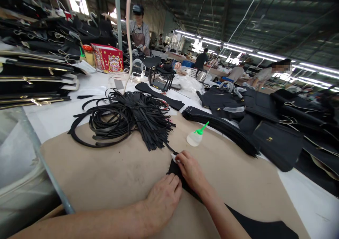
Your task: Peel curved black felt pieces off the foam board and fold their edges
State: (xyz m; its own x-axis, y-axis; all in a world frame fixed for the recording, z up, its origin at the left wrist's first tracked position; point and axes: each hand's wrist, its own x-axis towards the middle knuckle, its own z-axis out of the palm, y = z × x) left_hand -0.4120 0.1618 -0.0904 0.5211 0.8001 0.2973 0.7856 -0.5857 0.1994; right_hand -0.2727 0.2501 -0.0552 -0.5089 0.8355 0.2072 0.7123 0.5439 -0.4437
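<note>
A long black leather-like piece point(254, 223) runs diagonally across the brown sheet, passing beneath both of my forearms and hands. My left hand point(164, 196) presses its bent, closed fingers onto the piece near its far end. Just beyond, my right hand point(189, 169) pinches a small white wad point(174, 157), perhaps cloth or paper, against that end. A thin black strip point(171, 148) leads away from there toward a large bundle of black straps point(127, 117). Ahead of my right hand stands a clear squeeze bottle point(194, 139) with a green nozzle. My right fingertips are partly hidden.
A curved stack of black pieces point(219, 127) lies behind the bottle. Black bags point(275, 140) pile up on the right, and more with gold zips point(34, 78) on the left. A red box point(108, 58) and a router point(160, 82) stand farther back. Several people work beyond.
</note>
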